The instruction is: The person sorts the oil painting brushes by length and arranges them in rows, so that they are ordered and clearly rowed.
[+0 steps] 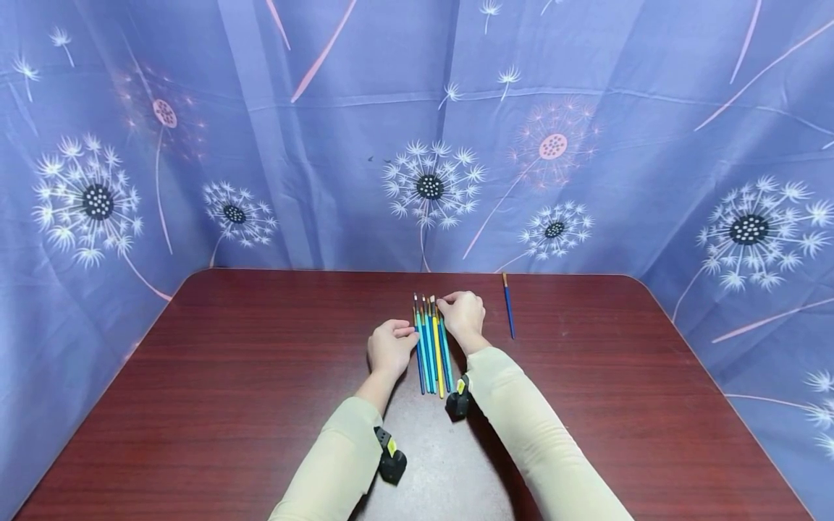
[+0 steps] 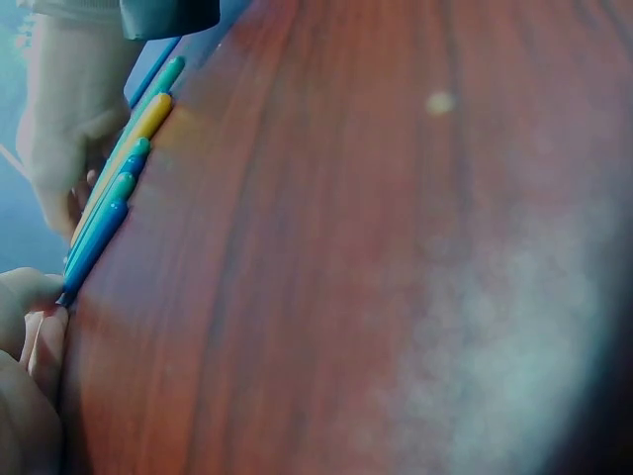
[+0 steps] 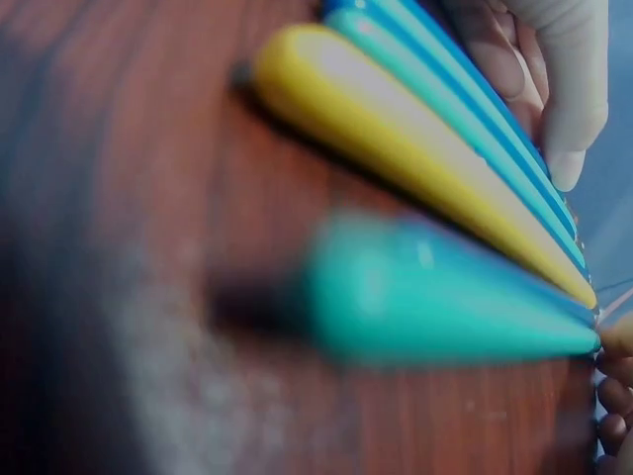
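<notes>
Several slim paintbrushes with blue, teal and yellow handles lie side by side on the table, bristles toward the back. The yellow paintbrush stands out among them. My left hand is at the row's left side, its thumb and fairly straight fingers touching the outermost blue paintbrush. At the right side, my right hand has its fingertips at the bristle end of a teal paintbrush, pinching it near the ferrule. The bristle ends are partly hidden in both wrist views.
A single blue paintbrush lies apart to the right, near the back edge. The dark red wooden table meets a blue dandelion-patterned curtain behind and at the sides.
</notes>
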`<state>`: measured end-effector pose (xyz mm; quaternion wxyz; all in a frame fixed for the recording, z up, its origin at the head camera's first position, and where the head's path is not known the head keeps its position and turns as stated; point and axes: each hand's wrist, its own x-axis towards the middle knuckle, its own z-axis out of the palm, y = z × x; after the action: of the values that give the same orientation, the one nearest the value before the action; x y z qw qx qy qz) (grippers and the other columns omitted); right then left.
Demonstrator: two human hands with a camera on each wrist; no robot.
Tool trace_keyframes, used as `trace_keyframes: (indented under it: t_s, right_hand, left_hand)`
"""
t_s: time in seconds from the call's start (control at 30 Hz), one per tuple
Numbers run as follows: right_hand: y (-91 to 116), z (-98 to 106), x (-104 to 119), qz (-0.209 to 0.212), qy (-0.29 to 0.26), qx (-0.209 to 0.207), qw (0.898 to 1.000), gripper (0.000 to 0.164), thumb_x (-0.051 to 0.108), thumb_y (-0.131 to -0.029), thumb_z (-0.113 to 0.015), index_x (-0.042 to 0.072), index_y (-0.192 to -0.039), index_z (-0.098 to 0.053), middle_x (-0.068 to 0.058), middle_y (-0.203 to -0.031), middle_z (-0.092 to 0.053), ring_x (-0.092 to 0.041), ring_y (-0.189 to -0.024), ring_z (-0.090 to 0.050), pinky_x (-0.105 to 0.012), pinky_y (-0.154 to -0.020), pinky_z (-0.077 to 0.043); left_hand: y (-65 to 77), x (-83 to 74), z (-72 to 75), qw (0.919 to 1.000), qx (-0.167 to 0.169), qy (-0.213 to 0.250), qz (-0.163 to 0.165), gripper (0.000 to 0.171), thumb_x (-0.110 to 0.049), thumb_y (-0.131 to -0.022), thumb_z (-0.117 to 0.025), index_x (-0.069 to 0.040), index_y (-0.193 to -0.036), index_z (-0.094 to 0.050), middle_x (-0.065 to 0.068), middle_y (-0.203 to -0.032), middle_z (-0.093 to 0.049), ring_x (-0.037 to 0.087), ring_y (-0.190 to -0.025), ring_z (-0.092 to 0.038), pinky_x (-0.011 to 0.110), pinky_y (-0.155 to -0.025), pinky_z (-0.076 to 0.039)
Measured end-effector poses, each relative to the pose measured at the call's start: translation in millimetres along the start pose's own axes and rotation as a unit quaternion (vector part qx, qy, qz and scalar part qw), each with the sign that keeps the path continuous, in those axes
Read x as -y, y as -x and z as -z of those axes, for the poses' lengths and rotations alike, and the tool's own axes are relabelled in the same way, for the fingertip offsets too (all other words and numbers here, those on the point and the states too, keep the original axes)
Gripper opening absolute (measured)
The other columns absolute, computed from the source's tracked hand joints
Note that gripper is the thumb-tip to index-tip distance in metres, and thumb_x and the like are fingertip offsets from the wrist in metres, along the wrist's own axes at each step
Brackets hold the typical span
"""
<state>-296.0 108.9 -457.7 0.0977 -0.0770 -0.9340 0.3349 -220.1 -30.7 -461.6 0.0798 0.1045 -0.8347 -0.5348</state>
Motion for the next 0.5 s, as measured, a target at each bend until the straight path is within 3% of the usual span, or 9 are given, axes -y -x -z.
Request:
trace_keyframes:
  t_s: [0.17, 0.5]
  right_hand:
    - [-0.6, 2.0, -1.1, 0.005, 0.014, 0.006, 1.000, 0.020, 0.027, -0.087, -0.063, 0.013, -0.093, -0.077, -0.005, -0.095, -0.074, -0.028, -0.100, -0.062, -0.042, -0.093, -0.046]
    - [2.2, 4.8, -1.0, 0.002, 0.057, 0.018, 0.998, 0.023, 0.030, -0.089, -0.062, 0.011, -0.084, -0.075, -0.009, -0.093, -0.069, -0.026, -0.092, -0.062, -0.040, -0.073, -0.054]
  left_hand:
    - [0.1, 1.4, -0.7, 1.0000, -0.004, -0.003, -0.004, 0.024, -0.021, -0.080, -0.074, -0.010, -0.102, -0.070, 0.001, -0.093, -0.075, 0.014, -0.087, -0.072, 0.038, -0.083, -0.052]
    - [-1.1, 3.1, -2.2, 0.9999, -0.007, -0.010, -0.008, 0.024, -0.023, -0.080, -0.074, -0.011, -0.102, -0.071, -0.001, -0.092, -0.075, 0.014, -0.088, -0.072, 0.038, -0.082, -0.052]
